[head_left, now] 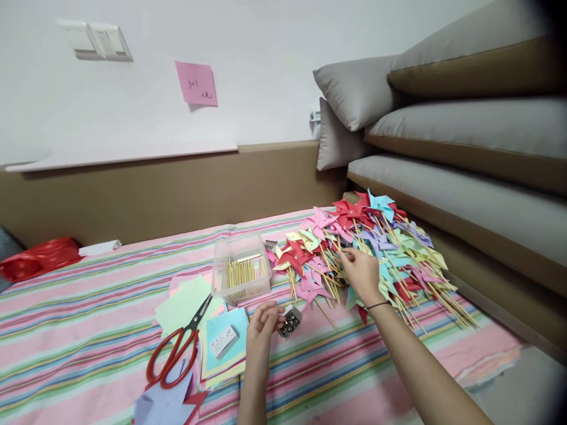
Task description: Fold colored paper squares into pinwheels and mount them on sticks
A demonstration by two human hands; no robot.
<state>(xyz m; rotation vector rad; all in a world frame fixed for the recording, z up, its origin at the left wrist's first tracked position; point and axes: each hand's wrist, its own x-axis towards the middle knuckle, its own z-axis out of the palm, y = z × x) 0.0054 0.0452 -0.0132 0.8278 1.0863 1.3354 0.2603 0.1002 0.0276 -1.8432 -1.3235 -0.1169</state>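
Fingers curled, my left hand (264,321) has its fingertips at the left edge of a small open box of metal thumbtacks (290,323). Whether a tack is pinched there is too small to tell. My right hand (362,274) reaches over the pile of paper pinwheels, its thumb and forefinger closed together at a pinwheel (340,241) whose shape is mostly lost among the others. Around it lie red, pink, blue, purple, green and yellow pinwheels on wooden sticks, such as a red pinwheel (293,257) and a pink pinwheel (311,288).
A clear plastic tub (219,277) holds short wooden sticks. Scissors with red handles (177,348) lie on coloured paper sheets (181,310), beside a small white box (224,341). Grey cushions (465,177) are stacked at the right. A red plastic bag (42,258) is far left.
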